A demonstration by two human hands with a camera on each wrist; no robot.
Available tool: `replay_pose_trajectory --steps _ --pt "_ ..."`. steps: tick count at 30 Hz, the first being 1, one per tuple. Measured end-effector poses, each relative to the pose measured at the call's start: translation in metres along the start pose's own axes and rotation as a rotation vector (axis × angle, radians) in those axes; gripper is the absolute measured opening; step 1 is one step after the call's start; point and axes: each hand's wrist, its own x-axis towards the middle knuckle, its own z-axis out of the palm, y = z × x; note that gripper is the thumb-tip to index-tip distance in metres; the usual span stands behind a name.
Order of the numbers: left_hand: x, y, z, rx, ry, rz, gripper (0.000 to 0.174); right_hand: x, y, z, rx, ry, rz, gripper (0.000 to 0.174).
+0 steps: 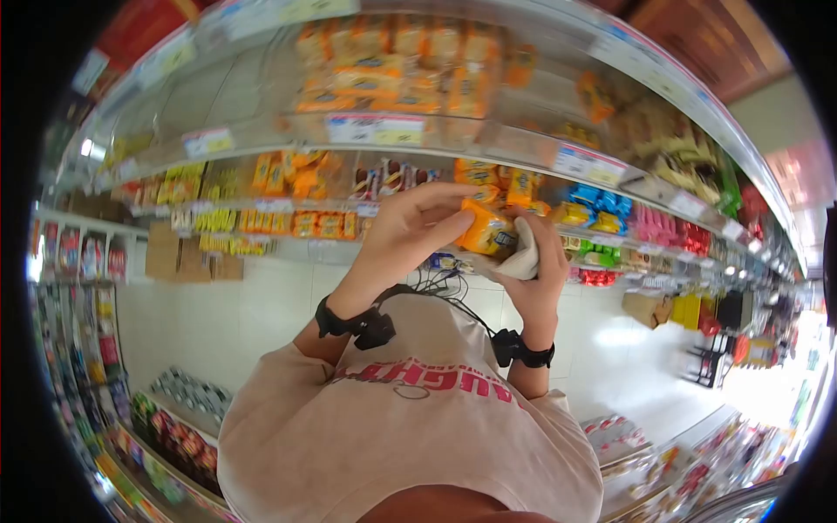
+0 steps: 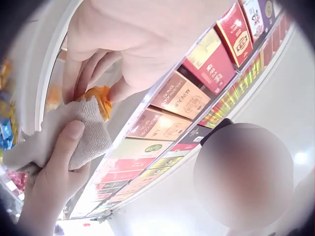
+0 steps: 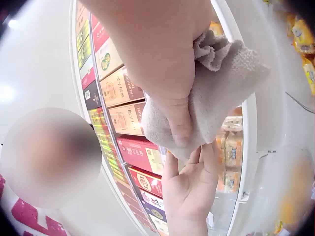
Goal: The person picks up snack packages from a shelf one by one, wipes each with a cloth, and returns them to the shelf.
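Between the two hands, in front of the shelf, is a small orange snack packet [image 1: 482,231]. My left hand [image 1: 404,234] pinches its side with thumb and fingers. A grey cloth [image 1: 525,251] is in my right hand [image 1: 542,283], its thumb laid over the fabric against the packet. From the left wrist, the packet's crinkled orange end [image 2: 101,98] shows between the left fingers and the cloth [image 2: 91,132]. The right wrist view has the cloth [image 3: 216,93] bunched under the right thumb, its lower edge meeting the left fingertips; the packet is mostly hidden there.
Shelves hold orange snack packs [image 1: 375,78], blue packets [image 1: 600,200] and price tags [image 1: 375,129] along their edges. Boxed goods [image 2: 179,93] line a higher shelf. Cardboard boxes [image 1: 187,257] stand on the floor at left, and a low display [image 1: 187,397] is behind.
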Motion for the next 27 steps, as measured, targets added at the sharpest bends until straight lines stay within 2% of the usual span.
replay_pose_trajectory --steps 3,4,7,8,11,12,15,16,18,20,22,25,27 --pt "-0.011 -0.010 -0.024 0.042 0.138 -0.039 0.033 0.002 -0.006 0.026 -0.012 -0.079 0.024 0.074" --pt "-0.017 -0.017 -0.032 0.053 0.184 -0.021 0.029 0.001 0.001 0.037 0.070 -0.117 0.048 0.072" --pt "-0.036 -0.014 -0.058 0.121 0.257 0.048 0.026 -0.003 -0.003 0.070 0.315 -0.178 0.368 0.066" --pt "-0.040 -0.017 -0.068 0.189 0.290 0.053 0.026 -0.002 -0.003 0.078 0.352 -0.265 0.454 0.057" --pt "-0.055 -0.016 -0.095 0.401 0.307 0.077 0.025 -0.008 0.011 0.104 0.332 -0.482 0.520 0.050" --pt "-0.059 -0.017 -0.102 0.405 0.355 0.098 0.024 -0.006 0.004 0.115 0.314 -0.501 0.545 0.037" --pt "-0.067 -0.026 -0.126 0.400 0.459 0.158 0.021 0.003 -0.005 0.144 0.199 -0.588 0.328 0.026" --pt "-0.068 -0.030 -0.136 0.391 0.476 0.179 0.019 0.001 0.000 0.157 0.232 -0.526 0.248 0.020" --pt "-0.076 -0.029 -0.158 0.435 0.489 0.187 0.015 0.010 -0.014 0.166 0.287 -0.619 0.290 0.019" --pt "-0.080 -0.039 -0.177 0.298 0.515 0.145 0.015 0.015 -0.015 0.175 0.346 -0.699 0.260 0.020" --pt "-0.085 -0.047 -0.198 0.154 0.504 0.044 0.014 0.018 -0.021 0.189 0.333 -0.643 0.239 0.020" --pt "-0.086 -0.067 -0.226 0.041 0.485 0.009 0.015 0.020 -0.018 0.212 0.306 -0.571 0.228 0.020" --pt "-0.087 -0.075 -0.241 0.021 0.500 0.050 0.018 0.026 -0.019 0.229 0.261 -0.533 0.253 0.020"
